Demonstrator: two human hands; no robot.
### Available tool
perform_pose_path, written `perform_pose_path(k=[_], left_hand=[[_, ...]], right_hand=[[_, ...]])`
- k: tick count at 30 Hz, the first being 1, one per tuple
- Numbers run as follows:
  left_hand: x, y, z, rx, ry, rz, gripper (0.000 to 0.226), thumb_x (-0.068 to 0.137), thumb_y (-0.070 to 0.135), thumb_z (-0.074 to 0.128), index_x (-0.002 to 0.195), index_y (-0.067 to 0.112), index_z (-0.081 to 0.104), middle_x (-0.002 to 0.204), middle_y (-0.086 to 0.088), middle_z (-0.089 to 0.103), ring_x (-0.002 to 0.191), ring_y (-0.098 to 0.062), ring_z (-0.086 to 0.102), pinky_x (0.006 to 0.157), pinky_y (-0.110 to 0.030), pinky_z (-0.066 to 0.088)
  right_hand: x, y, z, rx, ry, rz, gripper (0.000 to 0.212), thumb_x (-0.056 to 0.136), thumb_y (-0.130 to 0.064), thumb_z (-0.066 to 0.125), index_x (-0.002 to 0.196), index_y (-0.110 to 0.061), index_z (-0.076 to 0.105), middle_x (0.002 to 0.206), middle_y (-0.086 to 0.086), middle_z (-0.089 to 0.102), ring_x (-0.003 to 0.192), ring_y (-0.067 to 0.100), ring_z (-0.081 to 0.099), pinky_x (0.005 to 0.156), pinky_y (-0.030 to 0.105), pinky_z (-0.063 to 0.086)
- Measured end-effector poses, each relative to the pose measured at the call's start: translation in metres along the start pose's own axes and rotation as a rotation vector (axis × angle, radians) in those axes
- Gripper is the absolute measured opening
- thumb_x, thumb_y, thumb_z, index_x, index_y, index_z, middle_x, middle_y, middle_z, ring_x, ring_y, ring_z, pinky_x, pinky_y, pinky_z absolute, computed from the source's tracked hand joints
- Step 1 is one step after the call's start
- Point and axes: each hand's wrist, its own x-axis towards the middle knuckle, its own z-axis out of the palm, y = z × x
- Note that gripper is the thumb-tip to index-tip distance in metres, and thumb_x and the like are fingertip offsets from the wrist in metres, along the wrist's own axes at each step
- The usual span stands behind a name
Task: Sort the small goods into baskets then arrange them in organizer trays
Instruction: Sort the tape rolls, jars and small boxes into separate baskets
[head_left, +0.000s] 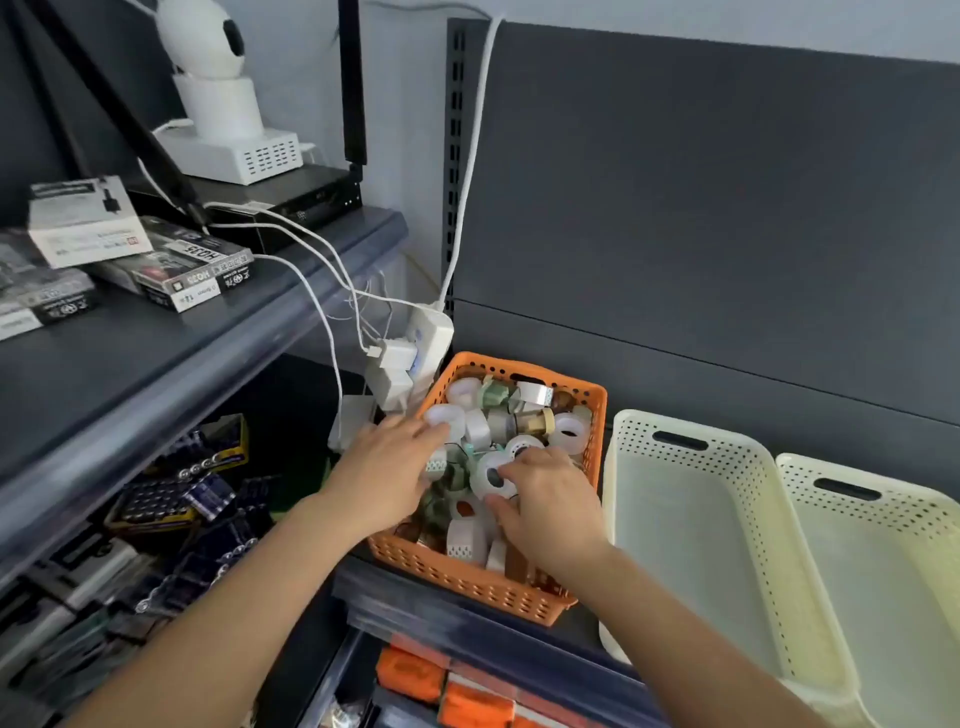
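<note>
Back panel: a dark grey, matte metal shelving wall (727, 208) stood behind everything, with a slotted upright post along its left edge.
Left shelf: a dark grey, smooth shelf board (156, 364) ran off to the left and carried printed cardboard boxes (171, 265). A white, rounded plastic security camera (208, 67) stood further back on it.
Cream baskets: two pale cream, rectangular plastic baskets with perforated walls and slot handles lay side by side to the right. The nearer one (691, 545) lay just beside the orange basket and the farther one (883, 571) ran out at the frame edge.
Orange basket: an orange, rectangular plastic basket with a lattice wall (467, 577) sat on the lower shelf between the left shelving and the cream baskets.
Left hand: the left hand (384, 478) reached over the basket's left rim, fingers stretched fairly straight and gripping nothing. The fingertips touched a clear, glossy ring-shaped roll (447, 418).
Right hand: the right hand (550, 509) was inside the basket, thumb and fingers curled around a white, round tape roll with a dark core (491, 475).
Power strip: a white plastic power strip (428, 338) hung just behind the basket's left corner, with plugs and thin white cables on it.
Tape rolls: a loose heap of small tape rolls (519, 421) filled the orange basket, in white, clear, pale green and tan, lying at all angles.
Batteries: packs of dark blue batteries (171, 499) lay under the left shelf, blurred.
</note>
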Motion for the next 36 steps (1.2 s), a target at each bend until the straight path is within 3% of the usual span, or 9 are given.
perform_pose_path(k=[6,11,16,19,23,26,30,33,36], left_hand=[[0.005,-0.007,0.011,-0.116,0.016,-0.074,0.056,0.086,0.027,0.066,0.137,0.022,0.041,0.139,0.004,0.049,0.127,-0.018,0.044,0.103,-0.038,0.041],[0.008,0.001,0.0,-0.345,0.112,-0.063,0.052,0.084,0.026,0.066,0.133,0.025,0.048,0.136,0.009,0.046,0.12,-0.015,0.049,0.095,-0.031,0.044],[0.03,0.045,-0.017,-0.473,0.143,0.046,0.053,0.089,0.032,0.061,0.14,0.034,0.042,0.139,0.017,0.037,0.125,-0.002,0.036,0.097,-0.018,0.028],[0.05,0.082,-0.015,-0.5,0.13,0.124,0.057,0.091,0.029,0.059,0.144,0.035,0.038,0.137,0.015,0.033,0.108,-0.002,0.045,0.09,-0.018,0.042],[0.081,0.137,0.001,-0.384,0.13,0.22,0.054,0.092,0.025,0.056,0.143,0.03,0.037,0.128,0.006,0.036,0.105,-0.011,0.049,0.081,-0.024,0.048],[0.106,0.175,0.016,-0.264,0.065,0.243,0.041,0.09,0.021,0.055,0.128,0.016,0.041,0.125,-0.001,0.044,0.112,-0.023,0.05,0.078,-0.035,0.044],[0.132,0.204,0.04,-0.149,-0.057,0.234,0.017,0.088,0.01,0.055,0.105,0.014,0.052,0.114,-0.002,0.049,0.105,-0.024,0.053,0.074,-0.037,0.047],[0.144,0.213,0.058,0.026,-0.1,0.228,0.023,0.086,0.001,0.055,0.105,0.011,0.062,0.118,-0.006,0.048,0.114,-0.026,0.048,0.087,-0.035,0.044],[0.148,0.219,0.067,0.213,-0.085,0.193,0.03,0.087,0.005,0.053,0.113,0.012,0.066,0.129,-0.009,0.043,0.123,-0.03,0.038,0.103,-0.04,0.029]], right_hand=[[0.016,-0.005,0.013,-0.097,-0.033,0.046,0.029,0.091,-0.038,0.051,0.102,-0.019,0.069,0.109,0.002,0.059,0.104,0.019,0.048,0.086,0.029,0.043],[0.013,0.008,0.004,0.113,0.153,0.106,0.017,0.086,-0.026,0.064,0.09,-0.012,0.072,0.094,0.002,0.064,0.094,0.02,0.053,0.077,0.031,0.048],[-0.004,0.049,-0.022,0.166,0.28,0.208,0.015,0.084,-0.014,0.067,0.097,-0.007,0.072,0.095,0.007,0.067,0.093,0.026,0.058,0.073,0.034,0.048],[-0.019,0.09,-0.037,0.084,0.297,0.291,0.014,0.085,-0.009,0.065,0.097,-0.007,0.072,0.095,0.007,0.067,0.094,0.029,0.059,0.073,0.036,0.049],[-0.038,0.146,-0.048,-0.037,0.163,0.387,0.018,0.089,-0.015,0.059,0.102,-0.014,0.072,0.106,0.002,0.064,0.103,0.028,0.056,0.08,0.035,0.047],[-0.045,0.176,-0.047,-0.119,-0.009,0.421,0.019,0.092,-0.024,0.053,0.099,-0.02,0.071,0.108,-0.003,0.06,0.11,0.022,0.051,0.08,0.032,0.047],[-0.042,0.197,-0.043,-0.203,-0.143,0.35,0.02,0.093,-0.028,0.052,0.096,-0.017,0.068,0.107,0.0,0.058,0.11,0.02,0.05,0.08,0.03,0.048],[-0.033,0.206,-0.04,-0.244,-0.187,0.315,0.019,0.093,-0.026,0.054,0.099,-0.014,0.067,0.111,0.003,0.054,0.109,0.023,0.052,0.077,0.03,0.048],[-0.027,0.211,-0.038,-0.284,-0.258,0.31,0.016,0.09,-0.011,0.053,0.102,-0.015,0.064,0.109,0.004,0.059,0.101,0.025,0.059,0.073,0.03,0.047]])
